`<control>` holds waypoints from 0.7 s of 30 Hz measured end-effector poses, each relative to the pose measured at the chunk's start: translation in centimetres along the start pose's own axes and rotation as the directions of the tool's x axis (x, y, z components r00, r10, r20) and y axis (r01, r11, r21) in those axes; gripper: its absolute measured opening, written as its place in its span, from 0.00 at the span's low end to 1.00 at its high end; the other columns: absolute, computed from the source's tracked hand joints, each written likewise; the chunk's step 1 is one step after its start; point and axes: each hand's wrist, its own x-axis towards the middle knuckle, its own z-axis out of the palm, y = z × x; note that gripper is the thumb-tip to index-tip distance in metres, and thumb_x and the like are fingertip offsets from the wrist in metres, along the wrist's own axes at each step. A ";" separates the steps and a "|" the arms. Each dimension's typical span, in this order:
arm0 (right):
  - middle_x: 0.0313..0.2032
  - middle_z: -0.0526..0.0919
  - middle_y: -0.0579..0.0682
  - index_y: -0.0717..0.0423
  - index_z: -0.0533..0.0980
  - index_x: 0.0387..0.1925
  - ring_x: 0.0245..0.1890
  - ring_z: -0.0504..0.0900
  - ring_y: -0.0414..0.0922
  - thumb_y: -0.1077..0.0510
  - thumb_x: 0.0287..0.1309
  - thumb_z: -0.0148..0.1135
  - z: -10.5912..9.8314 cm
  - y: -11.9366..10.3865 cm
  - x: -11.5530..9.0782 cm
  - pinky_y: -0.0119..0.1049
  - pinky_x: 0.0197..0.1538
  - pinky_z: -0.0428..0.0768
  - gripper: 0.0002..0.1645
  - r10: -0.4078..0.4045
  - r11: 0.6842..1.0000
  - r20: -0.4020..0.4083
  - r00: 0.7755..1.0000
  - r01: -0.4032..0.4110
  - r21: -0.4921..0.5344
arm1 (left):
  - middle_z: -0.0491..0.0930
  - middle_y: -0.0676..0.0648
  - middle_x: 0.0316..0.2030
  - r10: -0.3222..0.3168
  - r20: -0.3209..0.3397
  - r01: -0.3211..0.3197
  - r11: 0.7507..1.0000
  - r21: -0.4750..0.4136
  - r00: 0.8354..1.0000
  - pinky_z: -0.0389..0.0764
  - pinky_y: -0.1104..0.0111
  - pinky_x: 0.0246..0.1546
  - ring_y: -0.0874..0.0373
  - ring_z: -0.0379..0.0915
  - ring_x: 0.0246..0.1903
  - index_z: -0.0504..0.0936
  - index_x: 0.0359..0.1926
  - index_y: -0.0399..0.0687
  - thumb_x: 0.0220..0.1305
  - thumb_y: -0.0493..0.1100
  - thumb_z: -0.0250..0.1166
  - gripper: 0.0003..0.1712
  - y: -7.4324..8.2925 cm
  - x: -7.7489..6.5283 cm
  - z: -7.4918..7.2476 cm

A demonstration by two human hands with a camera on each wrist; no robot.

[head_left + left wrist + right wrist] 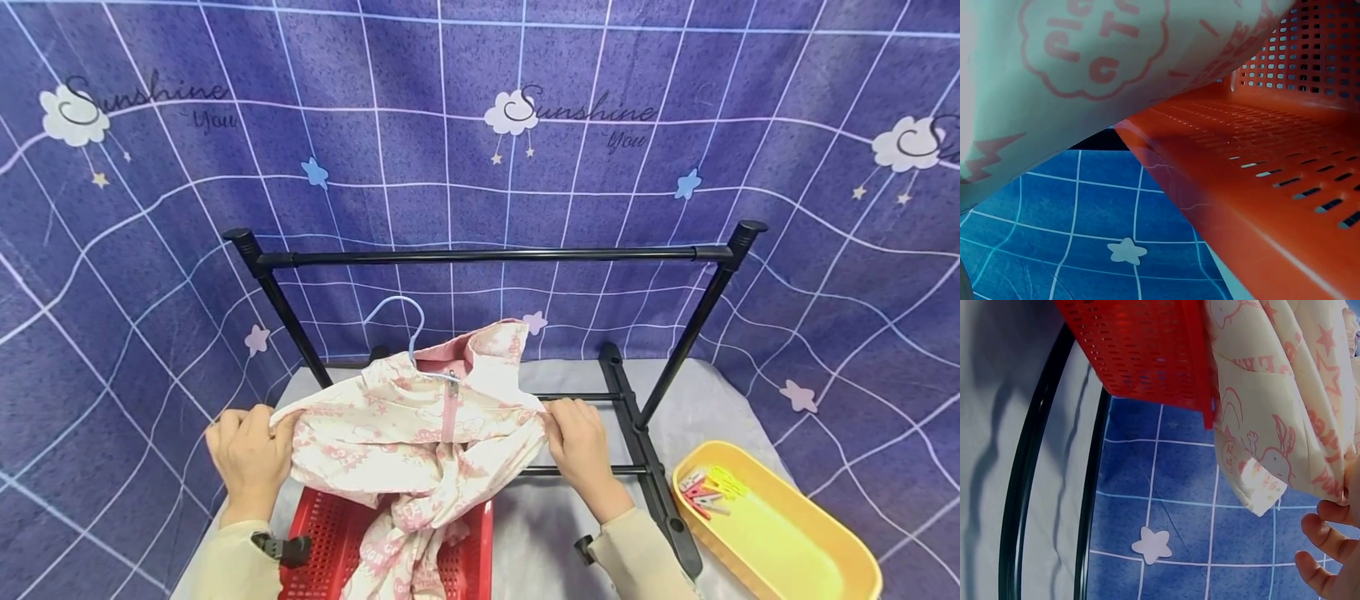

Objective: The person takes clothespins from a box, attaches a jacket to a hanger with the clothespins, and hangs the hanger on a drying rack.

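The left hand and right hand, fingers curled, grip opposite sides of the printed jacket above the red basket. Uneven pulling may slip the hanger from the neck; the near, trailing cloth could snag below.

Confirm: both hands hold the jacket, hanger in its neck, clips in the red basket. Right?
No: the head view shows the clips in the yellow tray, not the red basket. Rest stands: left hand and right hand hold the jacket, hanger in its neck.
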 end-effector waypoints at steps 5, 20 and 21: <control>0.24 0.76 0.49 0.58 0.76 0.31 0.23 0.72 0.50 0.63 0.57 0.59 0.0 0.2 -0.2 0.44 0.28 0.67 0.02 0.010 1.000 0.009 1.000 -0.010 0.008 | 0.70 0.34 0.16 0.002 0.005 -0.002 1.000 0.000 1.000 0.57 0.43 0.32 0.34 0.64 0.26 0.67 0.21 0.35 0.67 0.66 0.56 0.37 0.1 0.2 0.2; 0.26 0.79 0.49 0.58 0.77 0.32 0.25 0.75 0.50 0.60 0.63 0.57 -0.3 0.1 -0.9 0.44 0.28 0.68 0.06 0.024 1.000 0.022 0.999 -0.024 0.005 | 0.65 0.35 0.18 0.032 0.024 -0.033 0.999 0.031 0.999 0.56 0.48 0.27 0.35 0.60 0.21 0.66 0.23 0.34 0.68 0.67 0.52 0.38 0.4 0.2 0.0; 0.26 0.79 0.49 0.58 0.77 0.32 0.24 0.74 0.50 0.60 0.62 0.58 -0.3 0.1 -0.9 0.44 0.27 0.68 0.05 0.022 1.000 0.019 1.000 -0.022 0.007 | 0.65 0.35 0.18 0.029 0.032 -0.030 0.999 0.033 0.999 0.56 0.48 0.26 0.35 0.60 0.21 0.66 0.24 0.34 0.69 0.67 0.52 0.38 0.5 0.2 -0.1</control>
